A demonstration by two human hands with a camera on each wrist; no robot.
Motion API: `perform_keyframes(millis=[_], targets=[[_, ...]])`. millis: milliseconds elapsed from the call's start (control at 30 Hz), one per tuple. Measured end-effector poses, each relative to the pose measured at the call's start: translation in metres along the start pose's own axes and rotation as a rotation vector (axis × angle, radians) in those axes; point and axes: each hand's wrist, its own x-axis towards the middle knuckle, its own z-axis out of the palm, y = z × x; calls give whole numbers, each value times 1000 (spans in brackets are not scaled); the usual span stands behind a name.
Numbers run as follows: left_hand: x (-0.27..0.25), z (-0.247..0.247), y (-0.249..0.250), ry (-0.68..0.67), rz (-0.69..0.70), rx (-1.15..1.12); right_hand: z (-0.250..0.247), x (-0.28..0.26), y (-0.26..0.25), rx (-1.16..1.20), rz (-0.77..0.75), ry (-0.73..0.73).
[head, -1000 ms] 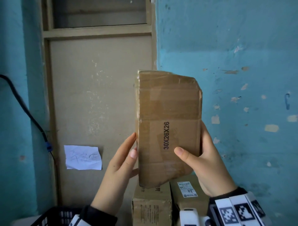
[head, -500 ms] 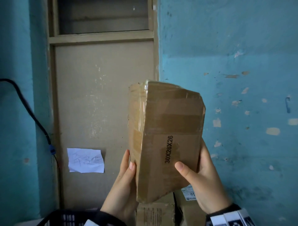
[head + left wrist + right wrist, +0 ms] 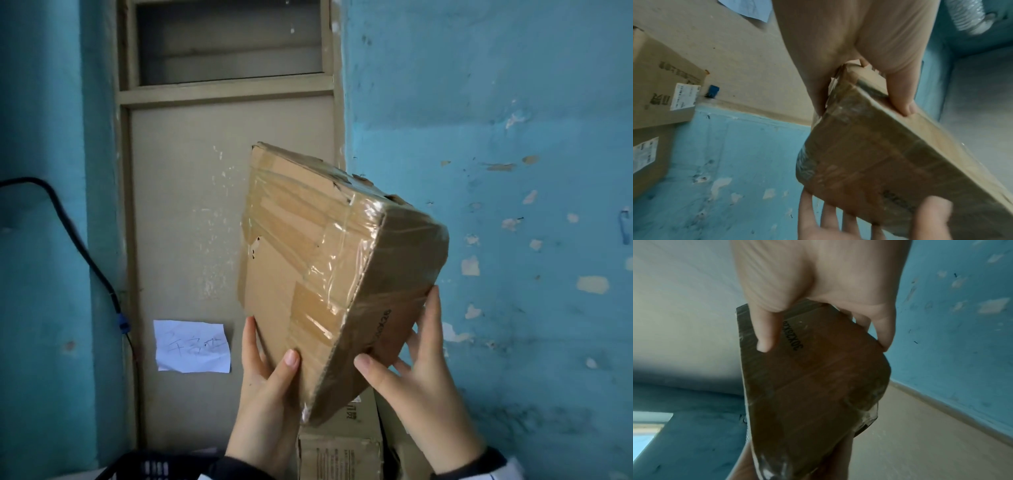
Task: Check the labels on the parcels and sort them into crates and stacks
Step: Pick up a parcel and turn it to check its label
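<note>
Parcel [image 3: 329,274]: a brown cardboard box wrapped in clear tape, held up in the air in front of the person, tilted, one broad taped face turned toward the head camera. Narrow side faced right and carried black printed size lettering, readable in the right wrist view as 30X26X26. No shipping label showed on the faces in view.

Left hand [image 3: 270,404] gripped the lower left corner of the parcel: thumb lay on the broad near face, fingers ran up behind the left edge. In the left wrist view the thumb tip pressed the box edge, the corner wedged into the palm. Grip pinching the parcel.

Right hand [image 3: 421,387] held the lower right: thumb on the narrow lettered side, fingers extended up along the far side. The right wrist view showed thumb and fingers clamped on opposite faces. Grip pinching the parcel as well.

Below the parcel, stacked cardboard boxes [image 3: 339,452] stood against the wall; their white labels [image 3: 685,96] were visible in the left wrist view. At the bottom left edge, part of a black plastic crate [image 3: 161,467].

Behind: a beige door panel [image 3: 191,212] with a white paper note [image 3: 191,346] stuck on it, handwriting too faint to read. Blue wall [image 3: 513,171] with chipped paint to the right. A black cable [image 3: 85,253] ran down the wall at left.
</note>
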Motion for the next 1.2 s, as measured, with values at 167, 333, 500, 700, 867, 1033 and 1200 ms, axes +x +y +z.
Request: perform_keyframes(millis=[167, 333, 500, 700, 867, 1033, 1200], targets=[[0, 6, -5, 57, 104, 54, 8, 6, -5, -19, 35, -18], [0, 7, -5, 50, 187, 115, 12, 6, -8, 5, 62, -20], [-2, 7, -4, 66, 251, 212, 8, 3, -8, 50, 102, -41], [-3, 6, 7, 95, 200, 163, -4, 6, 1, 201, 86, -14], [25, -11, 46, 276, 173, 142, -30, 4, 19, 260, 79, -145], [36, -39, 63, 168, -12, 50, -39, 2, 25, 264, 64, -264], [30, -56, 61, 228, -87, 82, -46, 8, 39, 168, 162, -136]])
